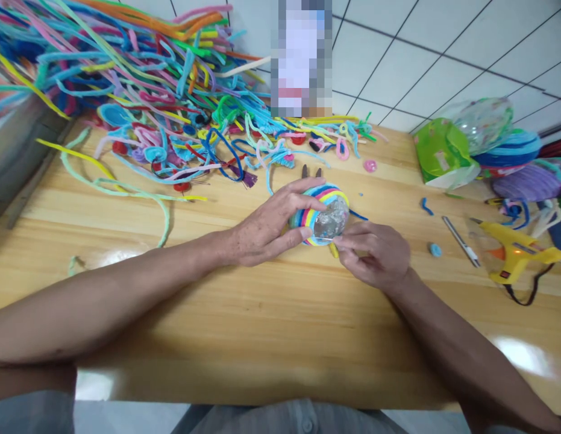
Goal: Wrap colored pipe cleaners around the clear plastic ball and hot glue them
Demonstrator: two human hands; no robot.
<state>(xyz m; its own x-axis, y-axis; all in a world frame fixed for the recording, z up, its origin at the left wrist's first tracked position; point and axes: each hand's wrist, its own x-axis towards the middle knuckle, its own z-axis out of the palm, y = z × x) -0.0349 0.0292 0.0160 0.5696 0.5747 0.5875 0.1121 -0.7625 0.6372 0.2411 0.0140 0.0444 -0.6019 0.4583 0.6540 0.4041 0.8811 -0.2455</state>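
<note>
My left hand (275, 226) is closed round a small rounded object (332, 218) wrapped in bands of coloured pipe cleaner: blue, pink, yellow and light blue. Its end facing right is bare, clear and shiny. At the lower rim of that end, my right hand (375, 250) pinches a thin, pale, stick-like piece (324, 240) between thumb and fingers; its exact kind is too small to tell. A short yellow piece (334, 250) shows beneath the right fingertips. Just behind the left fingers, two dark prongs (311, 173) stick out, the rest hidden.
A big tangle of pipe cleaners (172, 108) covers the table's back left. To the right lie a yellow glue gun (515, 250), a utility knife (461, 241) and a small blue coil (435, 249). A green box (443, 154) and a purple wrapped ball (526, 182) stand farther back.
</note>
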